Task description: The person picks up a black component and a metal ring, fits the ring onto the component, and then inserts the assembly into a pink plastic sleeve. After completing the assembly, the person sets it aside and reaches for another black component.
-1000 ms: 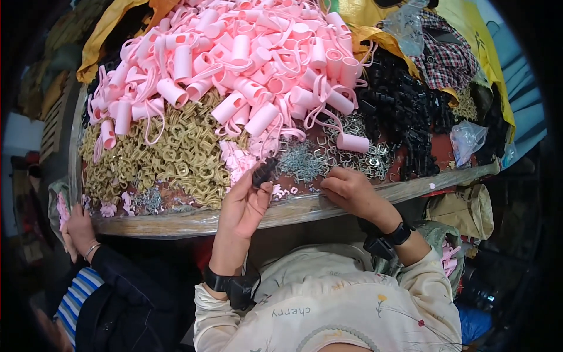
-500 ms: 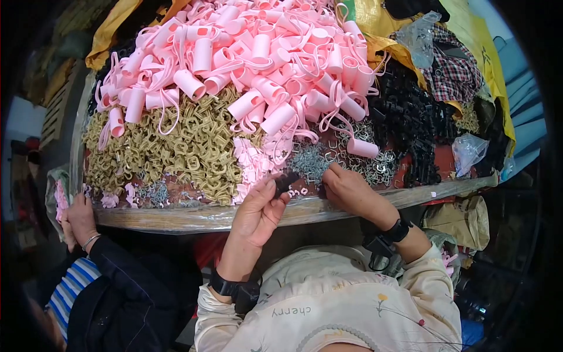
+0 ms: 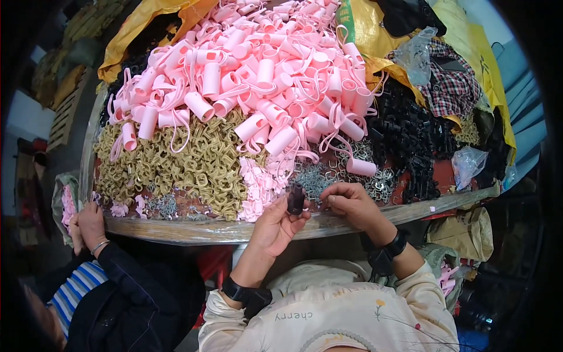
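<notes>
My left hand is closed around a small black plastic part, held upright between thumb and fingers at the table's front edge. Just to its right, my right hand is pinched, with thumb and forefinger together; whatever sits between them is too small to name. Beyond both hands lies a heap of tiny grey metal pieces. Small flat pink pieces are piled beyond my left hand. Bent silvery metal loops lie beyond my right hand.
A big mound of pink tubes with straps fills the table's middle. Brass-coloured buckles lie at left, black plastic parts at right. A clear plastic bag sits near the right edge. A co-worker's hand rests at the left corner.
My left hand has turned the black part upright and moved slightly right and nearer. My right hand has drawn back from the grey metal pieces. The view has shifted a little.
</notes>
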Motion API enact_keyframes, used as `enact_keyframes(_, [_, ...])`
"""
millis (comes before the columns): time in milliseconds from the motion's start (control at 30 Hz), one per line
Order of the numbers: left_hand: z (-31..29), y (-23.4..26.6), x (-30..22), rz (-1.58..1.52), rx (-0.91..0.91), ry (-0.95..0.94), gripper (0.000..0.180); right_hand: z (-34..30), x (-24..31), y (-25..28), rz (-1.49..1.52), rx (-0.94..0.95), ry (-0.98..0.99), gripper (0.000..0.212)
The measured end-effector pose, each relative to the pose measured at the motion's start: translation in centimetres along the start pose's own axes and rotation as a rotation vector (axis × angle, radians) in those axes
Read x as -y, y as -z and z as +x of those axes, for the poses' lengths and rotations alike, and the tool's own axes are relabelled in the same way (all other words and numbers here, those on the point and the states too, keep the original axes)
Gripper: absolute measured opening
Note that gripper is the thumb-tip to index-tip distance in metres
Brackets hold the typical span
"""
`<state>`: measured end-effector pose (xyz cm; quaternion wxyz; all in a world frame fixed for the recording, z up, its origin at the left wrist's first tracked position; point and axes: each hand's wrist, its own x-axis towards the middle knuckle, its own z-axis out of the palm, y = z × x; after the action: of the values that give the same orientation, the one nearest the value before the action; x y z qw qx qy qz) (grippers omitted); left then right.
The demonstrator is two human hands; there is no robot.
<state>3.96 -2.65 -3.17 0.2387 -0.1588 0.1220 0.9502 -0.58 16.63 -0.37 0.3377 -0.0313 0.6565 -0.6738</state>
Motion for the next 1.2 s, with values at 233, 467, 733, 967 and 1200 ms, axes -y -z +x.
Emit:
enact_keyframes(233, [0.1, -1.1, 0.9, 0.669, -0.109, -0.129, 0.024, 0.2, -0.1, -1.5, 0.309, 0.015, -0.012, 0.019])
enact_keyframes(467, [0.9, -0.8, 1.4, 1.307, -0.037, -0.657, 0.018, 0.6, -0.1, -2.0, 0.360, 0.141, 0.023, 0.021])
enact_keyframes(733, [0.8, -1.7, 0.8, 1.593, 0.051, -0.956, 0.025, 1.0, -0.1, -1.8, 0.377, 0.198, 0.004, 0.023])
enact_keyframes(967, [1.1, -1.7, 0.2, 1.694, 0.135, -0.915, 0.025, 1.4, -0.7, -1.5, 0.470, 0.218, -0.020, 0.022])
enact_keyframes(1200, [1.5, -1.1, 0.4, 1.641, 0.030, -0.887, 0.017, 1.4, -0.6, -2.1, 0.154, 0.018, 0.191, 0.019])
